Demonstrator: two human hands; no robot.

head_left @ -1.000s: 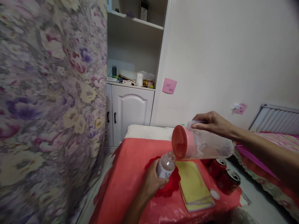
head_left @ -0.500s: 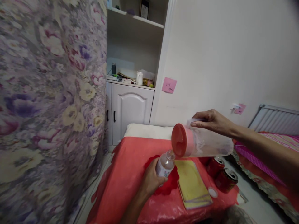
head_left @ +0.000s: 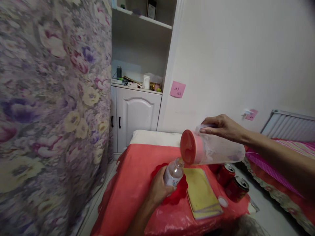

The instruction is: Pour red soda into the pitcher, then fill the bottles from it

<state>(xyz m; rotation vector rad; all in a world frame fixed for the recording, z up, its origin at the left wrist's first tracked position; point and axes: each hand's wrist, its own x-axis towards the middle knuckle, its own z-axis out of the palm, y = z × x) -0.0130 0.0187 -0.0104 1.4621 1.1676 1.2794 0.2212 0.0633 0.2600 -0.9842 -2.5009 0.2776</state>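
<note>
My left hand (head_left: 158, 188) is wrapped round a small clear bottle (head_left: 174, 173) with a white label. The bottle has no cap on its mouth and leans a little to the right. My right hand (head_left: 221, 126) grips the handle of a translucent pitcher (head_left: 216, 150) with an orange-red lid (head_left: 188, 147). The pitcher lies tipped almost level, its lidded end right at the bottle's mouth. A little yellowish liquid seems to show at the mouth. Beneath the bottle, a red scalloped dish (head_left: 180, 193) rests on the red-covered table (head_left: 133, 177).
Right of the dish lie a folded yellow cloth (head_left: 203, 193) and a white cap (head_left: 223, 201). Red drink cans (head_left: 237, 189) stand near the table's right edge. A floral curtain (head_left: 54, 114) hangs at left, a white cabinet (head_left: 139, 118) stands behind, a bed (head_left: 287, 164) at right.
Both hands keep their holds and the pitcher stays tipped at the bottle's mouth. The whole view has shifted very slightly; otherwise little differs.
</note>
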